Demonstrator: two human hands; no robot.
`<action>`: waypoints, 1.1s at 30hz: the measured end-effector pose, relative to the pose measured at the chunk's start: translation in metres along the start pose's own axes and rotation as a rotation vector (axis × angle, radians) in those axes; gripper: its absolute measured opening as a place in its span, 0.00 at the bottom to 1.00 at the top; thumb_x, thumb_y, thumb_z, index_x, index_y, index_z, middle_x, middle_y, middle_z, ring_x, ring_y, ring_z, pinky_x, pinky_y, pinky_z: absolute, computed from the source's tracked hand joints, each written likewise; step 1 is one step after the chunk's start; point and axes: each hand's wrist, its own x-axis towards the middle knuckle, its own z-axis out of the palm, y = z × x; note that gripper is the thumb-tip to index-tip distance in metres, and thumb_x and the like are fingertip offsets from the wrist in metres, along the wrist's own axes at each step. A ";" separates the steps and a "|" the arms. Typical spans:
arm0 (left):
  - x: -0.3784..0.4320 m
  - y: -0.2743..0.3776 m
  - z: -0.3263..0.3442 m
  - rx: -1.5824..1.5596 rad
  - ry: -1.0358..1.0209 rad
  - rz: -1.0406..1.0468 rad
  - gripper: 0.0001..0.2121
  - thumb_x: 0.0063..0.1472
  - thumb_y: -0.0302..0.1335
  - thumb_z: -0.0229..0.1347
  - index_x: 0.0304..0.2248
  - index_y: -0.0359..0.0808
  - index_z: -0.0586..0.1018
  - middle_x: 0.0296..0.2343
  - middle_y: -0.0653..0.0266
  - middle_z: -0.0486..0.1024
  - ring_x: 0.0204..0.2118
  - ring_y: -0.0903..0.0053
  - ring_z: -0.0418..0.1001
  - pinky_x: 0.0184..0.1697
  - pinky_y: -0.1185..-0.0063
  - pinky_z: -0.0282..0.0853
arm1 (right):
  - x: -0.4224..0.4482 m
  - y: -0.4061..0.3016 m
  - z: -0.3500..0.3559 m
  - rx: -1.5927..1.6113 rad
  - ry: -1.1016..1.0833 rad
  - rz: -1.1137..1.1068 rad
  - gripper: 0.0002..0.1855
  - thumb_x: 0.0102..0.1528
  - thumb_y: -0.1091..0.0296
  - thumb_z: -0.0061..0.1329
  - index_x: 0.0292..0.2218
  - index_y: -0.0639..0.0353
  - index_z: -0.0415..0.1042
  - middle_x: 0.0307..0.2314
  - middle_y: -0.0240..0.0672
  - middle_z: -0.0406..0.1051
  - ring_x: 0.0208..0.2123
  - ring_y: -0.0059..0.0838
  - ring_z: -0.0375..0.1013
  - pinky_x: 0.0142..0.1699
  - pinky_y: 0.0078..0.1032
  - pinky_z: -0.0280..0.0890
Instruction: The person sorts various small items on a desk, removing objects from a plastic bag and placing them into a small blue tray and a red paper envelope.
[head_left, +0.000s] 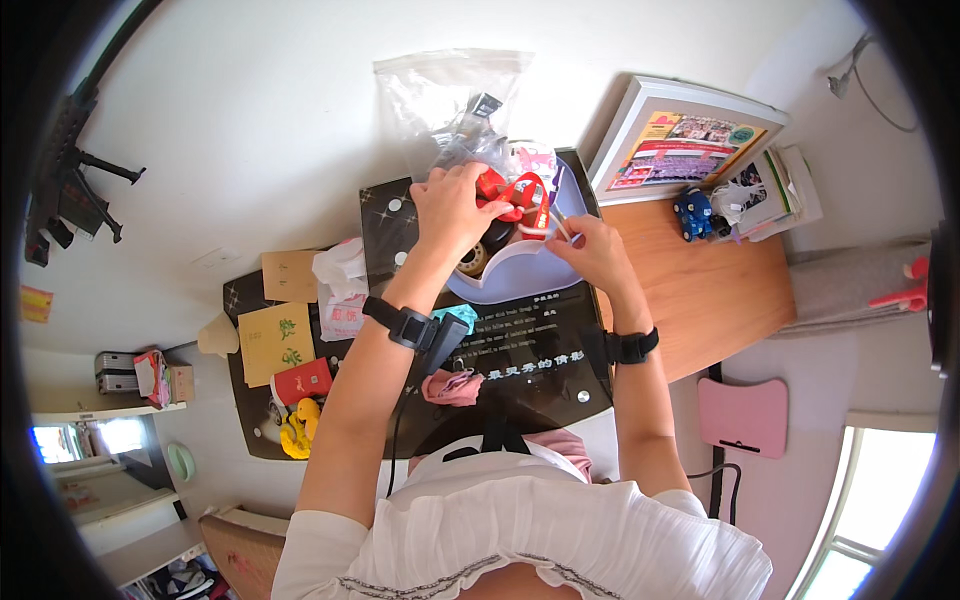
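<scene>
My left hand (452, 211) reaches over a lavender tray (517, 279), its thumb and fingers closed on a red ribbon (491, 183) with yellow print. Part of the ribbon loops up towards the right. Between the thumb and fingertips of my right hand (598, 251) is a thin white cord (558, 223) at the tray's right side. A white curved divider (489, 271) stands inside the tray. Below my left hand sit a tan ring-shaped roll (472, 262) and a dark round object (496, 236), both partly hidden.
Behind the tray, a clear zip bag (427, 82) of small items leans on the wall. A picture frame (615, 142) and blue toy (694, 214) stand right. Pink cloth (452, 388) lies near me; envelopes (274, 341), a red box (301, 381) and yellow toy (300, 431) lie left.
</scene>
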 end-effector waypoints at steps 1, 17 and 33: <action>0.000 -0.004 0.004 -0.042 0.041 0.068 0.15 0.53 0.37 0.65 0.40 0.45 0.80 0.37 0.70 0.79 0.44 0.67 0.72 0.47 0.63 0.59 | -0.002 -0.006 -0.002 0.018 0.013 -0.009 0.16 0.49 0.62 0.63 0.36 0.63 0.77 0.26 0.42 0.74 0.26 0.37 0.75 0.35 0.32 0.70; -0.032 -0.018 0.006 -0.343 -0.041 0.503 0.10 0.50 0.18 0.59 0.33 0.38 0.83 0.33 0.67 0.80 0.41 0.67 0.74 0.51 0.69 0.67 | 0.012 -0.045 0.051 -0.132 0.222 -0.299 0.06 0.55 0.74 0.51 0.35 0.60 0.78 0.30 0.45 0.76 0.30 0.50 0.76 0.36 0.39 0.71; -0.031 -0.003 -0.003 -0.266 0.048 0.285 0.09 0.53 0.22 0.63 0.35 0.37 0.81 0.30 0.60 0.78 0.31 0.61 0.78 0.33 0.70 0.73 | 0.020 -0.056 0.034 -0.412 0.116 -0.166 0.07 0.52 0.70 0.49 0.27 0.56 0.80 0.26 0.41 0.75 0.36 0.43 0.75 0.39 0.40 0.71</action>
